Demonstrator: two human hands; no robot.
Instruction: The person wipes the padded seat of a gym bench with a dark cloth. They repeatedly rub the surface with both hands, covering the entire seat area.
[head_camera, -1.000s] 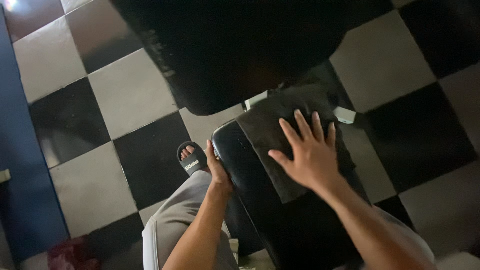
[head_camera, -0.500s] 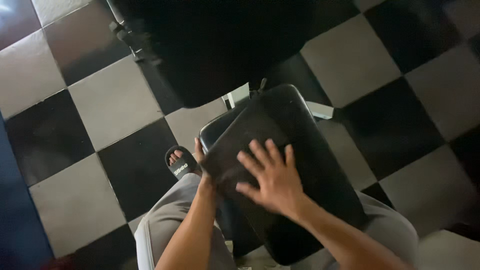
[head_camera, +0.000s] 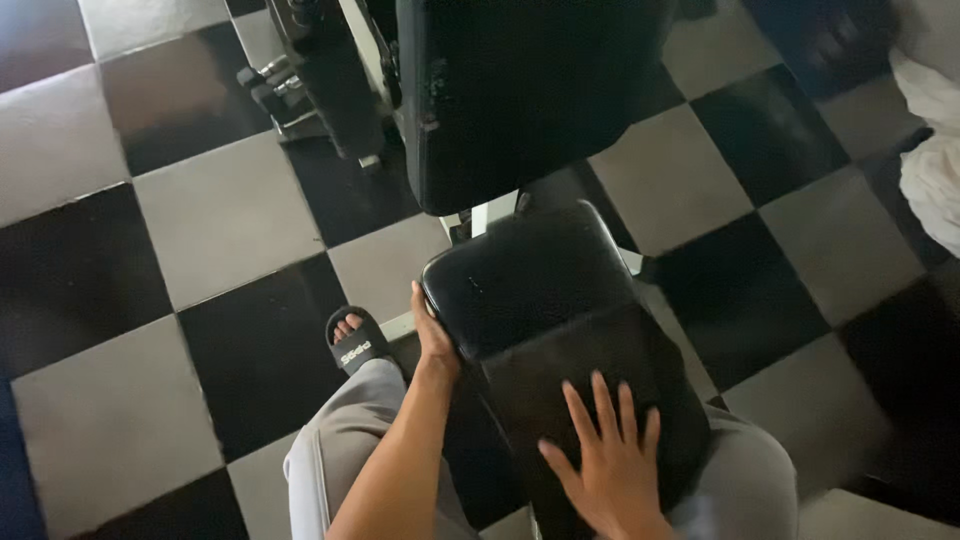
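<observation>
Since the earlier frames the right hand (head_camera: 612, 468) has slid back along the dark cloth (head_camera: 590, 390) toward the person's body, and more of the glossy black seat pad (head_camera: 530, 275) now shows bare at its far end. That hand lies flat on the cloth with fingers spread — pressing, not gripping — at the near end of the pad. The cloth covers the pad's near half, draped over its right edge. The left hand (head_camera: 432, 335) rests against the pad's left edge near the far corner, thumb along the rim; whether the fingers curl underneath cannot be seen. The two hands are well apart. Beyond the pad's far end stands a black upright backrest (head_camera: 520, 90) on a metal frame (head_camera: 320, 70). Below, grey trousers (head_camera: 345, 440) flank the pad, and a foot in a black slide sandal (head_camera: 355, 340) rests on the black-and-grey checkered floor (head_camera: 220, 210) — just left of the left hand.
</observation>
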